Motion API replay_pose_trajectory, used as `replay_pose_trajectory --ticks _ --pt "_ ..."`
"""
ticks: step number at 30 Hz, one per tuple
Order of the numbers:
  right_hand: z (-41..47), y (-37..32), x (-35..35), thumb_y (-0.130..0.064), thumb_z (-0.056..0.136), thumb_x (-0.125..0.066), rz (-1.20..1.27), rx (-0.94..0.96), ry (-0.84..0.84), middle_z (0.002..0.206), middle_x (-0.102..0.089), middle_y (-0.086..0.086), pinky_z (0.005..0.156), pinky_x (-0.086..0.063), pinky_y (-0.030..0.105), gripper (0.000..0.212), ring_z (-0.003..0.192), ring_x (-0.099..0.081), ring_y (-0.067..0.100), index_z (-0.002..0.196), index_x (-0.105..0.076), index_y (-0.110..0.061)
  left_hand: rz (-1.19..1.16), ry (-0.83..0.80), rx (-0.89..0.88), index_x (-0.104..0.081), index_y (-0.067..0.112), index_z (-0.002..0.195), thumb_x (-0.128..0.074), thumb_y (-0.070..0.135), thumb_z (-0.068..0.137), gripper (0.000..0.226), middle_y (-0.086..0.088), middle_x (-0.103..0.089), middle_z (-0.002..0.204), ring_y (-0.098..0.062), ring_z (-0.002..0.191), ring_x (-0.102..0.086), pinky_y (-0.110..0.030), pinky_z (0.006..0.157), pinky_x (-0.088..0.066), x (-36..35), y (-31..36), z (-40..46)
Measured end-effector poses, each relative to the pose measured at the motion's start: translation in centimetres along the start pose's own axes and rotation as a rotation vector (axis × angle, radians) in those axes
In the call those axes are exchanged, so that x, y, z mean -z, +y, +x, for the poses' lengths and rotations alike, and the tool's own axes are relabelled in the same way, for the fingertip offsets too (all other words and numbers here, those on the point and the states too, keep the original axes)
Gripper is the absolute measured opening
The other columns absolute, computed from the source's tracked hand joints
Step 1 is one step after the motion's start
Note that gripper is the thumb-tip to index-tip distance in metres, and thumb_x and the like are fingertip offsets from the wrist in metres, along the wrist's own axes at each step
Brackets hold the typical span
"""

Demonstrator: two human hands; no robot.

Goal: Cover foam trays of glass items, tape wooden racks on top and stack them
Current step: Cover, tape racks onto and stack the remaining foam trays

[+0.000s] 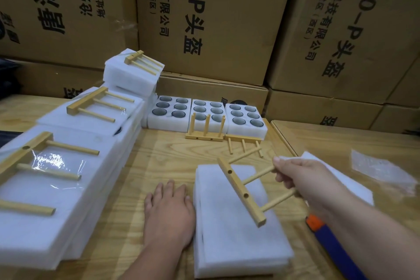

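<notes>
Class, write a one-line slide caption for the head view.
Right hand holds a wooden rack over a covered foam tray; left hand rests flat beside it.

We note even, soft indoor light, shadows faint. Glare glints on the clear tape (48,161) at left. Wide-angle bending curves the cartons (204,18) at the edges. Slight motion blur softens our right hand (302,179).
</notes>
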State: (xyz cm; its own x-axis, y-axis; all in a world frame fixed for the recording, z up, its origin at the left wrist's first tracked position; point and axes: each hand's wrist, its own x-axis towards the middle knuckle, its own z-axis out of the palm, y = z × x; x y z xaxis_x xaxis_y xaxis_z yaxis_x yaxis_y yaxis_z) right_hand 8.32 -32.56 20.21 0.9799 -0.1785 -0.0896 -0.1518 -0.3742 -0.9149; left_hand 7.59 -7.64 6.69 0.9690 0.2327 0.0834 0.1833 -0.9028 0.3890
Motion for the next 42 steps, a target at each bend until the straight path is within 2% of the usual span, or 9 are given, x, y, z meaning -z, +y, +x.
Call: replay_pose_trajectory --ticks 5,11,18,24,27,31,35,38,42 --pt "-0.2 4.6 -2.5 -0.032 0.095 -0.068 0.185 -0.158 0.096 0.056 -0.063 -0.007 0.056 -0.034 0.030 0.032 0.061 -0.047 0.016 0.075 -0.077 -0.009 -0.004 -0.010 -0.003 -0.036 0.037 0.151 -0.024 0.041 0.104 0.049 0.007 -0.020 0.168 -0.019 0.155 -0.012 -0.044 0.125 -0.007 0.0 0.0 0.0" --pt "-2.0 5.7 -3.5 -0.041 0.092 -0.068 -0.001 0.006 0.058 0.071 -0.072 -0.008 0.063 -0.038 0.030 0.041 0.059 -0.056 0.001 0.054 -0.069 -0.024 -0.003 -0.007 0.000 -0.037 0.036 0.152 -0.024 0.041 0.104 0.050 0.007 -0.020 0.167 -0.019 0.155 -0.012 -0.044 0.125 -0.007 0.0 0.0 0.1" --pt "-2.3 7.4 -3.4 -0.023 0.089 -0.075 0.090 0.131 0.001 0.084 -0.076 -0.009 0.070 -0.048 0.018 0.012 0.080 -0.067 0.002 0.079 -0.079 -0.028 0.011 -0.005 -0.006 -0.035 0.036 0.153 -0.023 0.040 0.105 0.050 0.007 -0.019 0.168 -0.019 0.155 -0.011 -0.043 0.125 -0.007 0.0 0.1 0.1" --pt "-2.3 9.9 -4.9 -0.009 0.099 -0.055 0.723 -0.064 0.057 0.104 -0.076 0.016 0.068 -0.059 0.032 0.018 0.084 -0.074 0.021 0.105 -0.072 -0.010 0.003 -0.008 -0.013 -0.035 0.035 0.153 -0.021 0.041 0.105 0.051 0.006 -0.019 0.168 -0.019 0.155 -0.010 -0.044 0.125 -0.006 0.1 0.0 0.1" --pt "-2.3 10.2 -5.3 -0.008 0.100 -0.053 0.869 -0.078 0.097 0.106 -0.077 0.010 0.065 -0.059 0.029 0.020 0.089 -0.076 0.017 0.114 -0.067 -0.008 0.008 -0.014 -0.037 -0.033 0.037 0.155 -0.018 0.043 0.105 0.053 0.006 -0.020 0.168 -0.018 0.155 -0.010 -0.045 0.125 -0.005 0.1 -0.1 0.0" --pt "-2.9 10.3 -5.7 -0.011 0.101 -0.051 0.879 -0.040 -0.008 0.115 -0.076 0.005 0.071 -0.057 0.031 0.027 0.098 -0.074 0.015 0.121 -0.067 -0.015 -0.454 -0.054 -0.180 -0.043 0.033 0.152 -0.018 0.040 0.106 0.052 0.013 -0.038 0.160 -0.005 0.152 -0.020 -0.037 0.127 -0.005 0.6 -0.7 -0.8" --pt "-3.6 10.5 -6.6 -0.002 0.096 -0.054 0.843 0.000 -0.092 0.119 -0.075 0.004 0.065 -0.059 0.023 0.036 0.100 -0.074 0.017 0.129 -0.064 -0.015 -1.385 -0.254 -0.025 -0.066 0.026 0.128 -0.037 0.031 0.107 0.037 0.003 -0.059 0.144 0.001 0.128 -0.056 -0.016 0.104 -0.044 2.0 0.3 -3.8" --pt "-3.8 10.4 -7.0 -0.002 0.094 -0.057 0.815 -0.017 -0.111 0.119 -0.074 0.004 0.065 -0.059 0.025 0.036 0.099 -0.074 0.019 0.126 -0.066 -0.017 -1.425 -0.266 -0.036 -0.046 0.020 0.149 -0.037 0.020 0.106 0.044 0.011 -0.047 0.151 0.023 0.112 -0.052 -0.002 0.081 -0.046 0.9 0.5 -5.2" --pt "-3.7 10.4 -6.9 -0.009 0.097 -0.059 0.780 -0.045 -0.100 0.111 -0.076 0.009 0.063 -0.060 0.031 0.027 0.095 -0.075 0.024 0.114 -0.073 -0.024 -1.435 -0.278 -0.041 -0.031 0.016 0.154 -0.037 0.007 0.106 0.050 0.019 -0.040 0.146 0.030 0.100 -0.051 0.002 0.077 -0.042 0.5 -0.1 -4.8"
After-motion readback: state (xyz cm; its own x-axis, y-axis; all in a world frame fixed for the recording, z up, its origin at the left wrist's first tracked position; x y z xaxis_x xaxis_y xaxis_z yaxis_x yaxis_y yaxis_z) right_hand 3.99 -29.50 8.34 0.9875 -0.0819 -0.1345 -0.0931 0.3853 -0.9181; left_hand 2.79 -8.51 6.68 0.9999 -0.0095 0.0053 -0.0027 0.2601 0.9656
